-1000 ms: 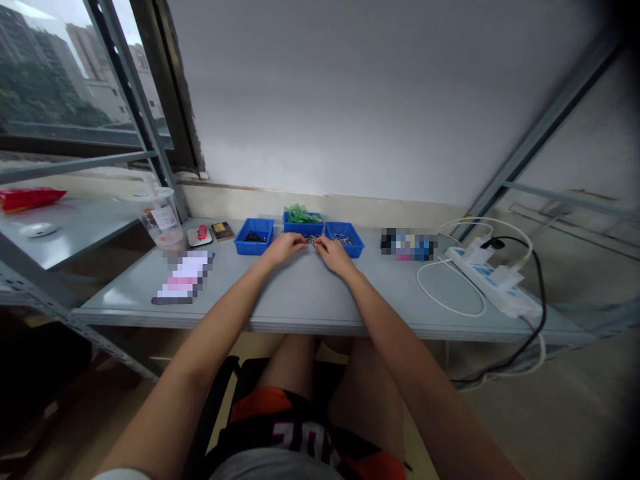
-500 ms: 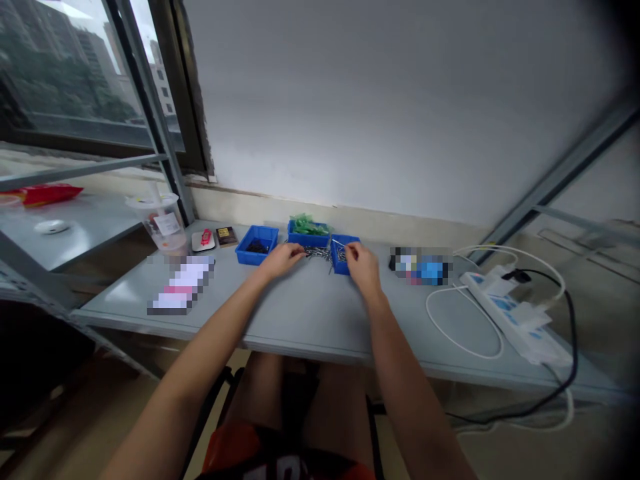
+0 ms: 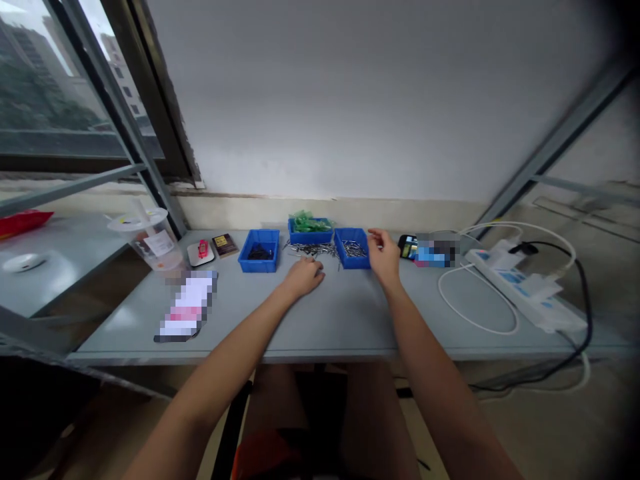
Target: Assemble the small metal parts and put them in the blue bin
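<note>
My left hand point(image 3: 304, 276) rests on the table with its fingers curled in, just in front of a loose pile of slim metal pieces point(image 3: 316, 249). Whatever its fingers may hold is too small or hidden to make out. My right hand point(image 3: 384, 256) is at the right rim of the right blue bin point(image 3: 353, 263), fingers apart, nothing seen in them. Silver pin-like pieces point(image 3: 354, 249) lie inside that bin. Another blue bin point(image 3: 259, 265) to the left holds dark slender pieces point(image 3: 260, 252). Behind the pile, a third blue bin point(image 3: 310, 236) holds green plastic pieces point(image 3: 306, 222).
A lidded drink cup point(image 3: 160, 243) and a blurred phone point(image 3: 187, 305) are at the left, near a small white dish point(image 3: 201, 253) and a dark box point(image 3: 225, 245). At the right lie blurred items point(image 3: 435, 253), a power strip point(image 3: 525, 290) and looped cables point(image 3: 480, 329).
My right hand has left the inside of the right bin for its right rim; the silver rod it held no longer shows. My left hand has moved right and nearer me. The camera view shifted.
</note>
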Demonstrator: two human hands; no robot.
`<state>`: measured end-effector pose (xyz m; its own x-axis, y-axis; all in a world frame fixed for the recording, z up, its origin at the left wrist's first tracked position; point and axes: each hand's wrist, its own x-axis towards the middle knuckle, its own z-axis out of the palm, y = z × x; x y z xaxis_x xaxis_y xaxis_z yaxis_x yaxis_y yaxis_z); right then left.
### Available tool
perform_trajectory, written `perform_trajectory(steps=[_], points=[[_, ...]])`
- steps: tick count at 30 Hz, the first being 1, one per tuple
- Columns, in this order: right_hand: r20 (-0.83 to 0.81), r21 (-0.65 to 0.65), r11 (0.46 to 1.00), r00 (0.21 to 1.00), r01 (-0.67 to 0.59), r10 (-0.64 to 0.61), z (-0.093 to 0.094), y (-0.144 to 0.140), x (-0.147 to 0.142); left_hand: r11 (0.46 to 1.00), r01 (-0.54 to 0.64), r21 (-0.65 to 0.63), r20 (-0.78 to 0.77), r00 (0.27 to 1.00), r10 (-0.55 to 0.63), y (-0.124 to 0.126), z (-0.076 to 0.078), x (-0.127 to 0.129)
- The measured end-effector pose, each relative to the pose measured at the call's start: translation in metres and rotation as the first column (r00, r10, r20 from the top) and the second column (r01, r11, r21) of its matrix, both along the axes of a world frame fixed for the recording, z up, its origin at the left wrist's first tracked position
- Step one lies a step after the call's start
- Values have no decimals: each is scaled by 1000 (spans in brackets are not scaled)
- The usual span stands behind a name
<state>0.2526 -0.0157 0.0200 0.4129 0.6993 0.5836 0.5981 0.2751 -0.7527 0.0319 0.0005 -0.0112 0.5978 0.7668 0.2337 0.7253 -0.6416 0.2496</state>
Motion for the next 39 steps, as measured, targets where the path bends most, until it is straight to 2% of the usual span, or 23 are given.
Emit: perform_trajectory(steps=[6,13,15,20,23,26,30,34,37,39], points=[[-27,20,1000,1000,2,-1,-3,1,-4,993,-54,104,-69,996,61,-4,1,35],[15,52,987,988,-153,153,-9,4,-18,983,-158,97,-104,980,168,-7,6,58],[29,30,981,981,-193,192,-10,2,-23,980,-158,124,-131,976,174,-8,7,55],[162,-67,954,940,-293,300,-11,1,-33,980,-39,196,-196,977,78,-3,0,25],[272,-174,907,867,-383,418,-13,1,-40,983,-28,182,-137,989,53,-4,-5,12],[304,-199,877,823,-438,480,-14,-1,-44,986,-45,159,-68,996,56,-9,-5,13],[254,-123,908,871,-401,420,-12,-4,-42,985,-95,141,-95,989,109,-11,-4,22],[218,-87,936,910,-341,352,-10,-3,-37,986,-93,140,-77,992,104,-6,-5,25],[209,-99,939,916,-329,342,-12,-1,-35,986,-89,140,-66,993,99,-3,-5,21],[235,-161,921,893,-354,384,-15,0,-36,988,-81,132,-25,996,85,-3,-4,15]])
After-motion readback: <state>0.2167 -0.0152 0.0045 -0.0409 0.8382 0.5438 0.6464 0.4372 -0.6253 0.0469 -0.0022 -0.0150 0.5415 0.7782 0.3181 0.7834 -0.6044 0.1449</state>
